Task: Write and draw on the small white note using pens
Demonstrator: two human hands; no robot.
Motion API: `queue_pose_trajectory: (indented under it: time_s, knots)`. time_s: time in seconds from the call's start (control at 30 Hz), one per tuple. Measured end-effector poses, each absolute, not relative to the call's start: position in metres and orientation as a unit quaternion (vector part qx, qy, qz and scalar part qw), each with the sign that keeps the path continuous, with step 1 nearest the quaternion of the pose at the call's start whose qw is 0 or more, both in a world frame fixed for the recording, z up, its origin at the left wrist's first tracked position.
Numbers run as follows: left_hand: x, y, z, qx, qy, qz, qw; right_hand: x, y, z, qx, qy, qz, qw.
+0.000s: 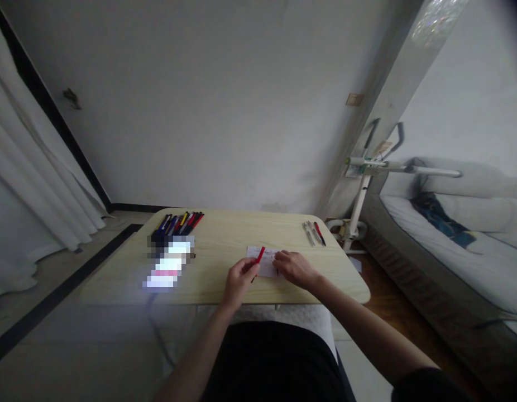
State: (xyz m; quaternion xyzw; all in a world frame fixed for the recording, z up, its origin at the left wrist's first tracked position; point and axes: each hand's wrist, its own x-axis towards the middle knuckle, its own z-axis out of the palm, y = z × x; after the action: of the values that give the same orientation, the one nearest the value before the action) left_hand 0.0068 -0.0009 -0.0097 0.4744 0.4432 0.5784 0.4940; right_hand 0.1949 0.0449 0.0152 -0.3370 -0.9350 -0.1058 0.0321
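Note:
My left hand (240,274) is closed round a red pen (261,254), pinched between thumb and fingers. The pen's red end points up and away, and a thin dark end shows below the hand. Under both hands lies a small white sheet of paper (267,270) with faint writing on it. My right hand (295,268) rests over the paper's right side with its fingers bent together. A small dark bit shows below those fingertips, but what they hold is hidden.
Several pens (181,223) lie bunched at the table's (225,231) back left. A few more pens (314,233) lie at the right. A bright, blurred-out phone-like screen (170,262) is at the left, a cable (158,329) below it. White exercise equipment (361,201) and a sofa (409,245) stand at right.

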Motion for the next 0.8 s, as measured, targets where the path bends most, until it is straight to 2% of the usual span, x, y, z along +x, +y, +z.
queue_pose_trajectory:
  time_s: [0.8]
  knots:
    - [0.0055,-0.0005,-0.01,0.489,0.451,0.571,0.48,0.1943,0.0421,0.0166,-0.364,-0.926,-0.088,0.042]
